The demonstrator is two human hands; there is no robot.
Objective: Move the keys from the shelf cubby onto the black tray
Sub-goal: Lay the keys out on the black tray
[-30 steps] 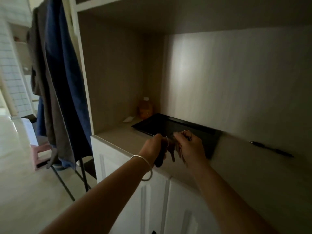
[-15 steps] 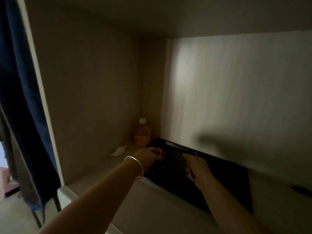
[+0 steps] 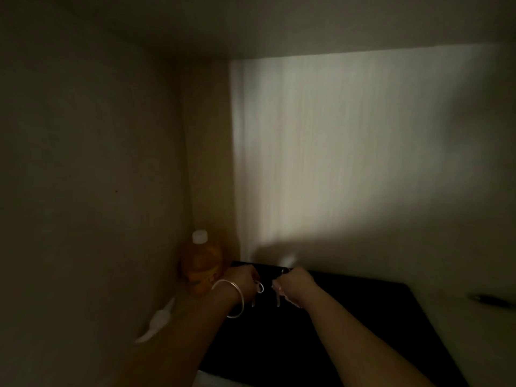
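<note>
Dangling keys (image 3: 261,293) between both hands, over black tray (image 3: 349,331)

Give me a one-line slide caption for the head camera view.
Both hands, left hand and right hand, hold keys over the black tray beside an orange bottle.

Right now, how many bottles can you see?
1. The orange bottle stands in the cubby's back left corner, beside the tray. Darkness may hide others.

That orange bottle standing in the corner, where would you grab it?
Grip the orange bottle near its white cap, from the front right or from above. It stands upright in the corner, walls close behind and to its left, and the left hand blocks its lower body.
</note>
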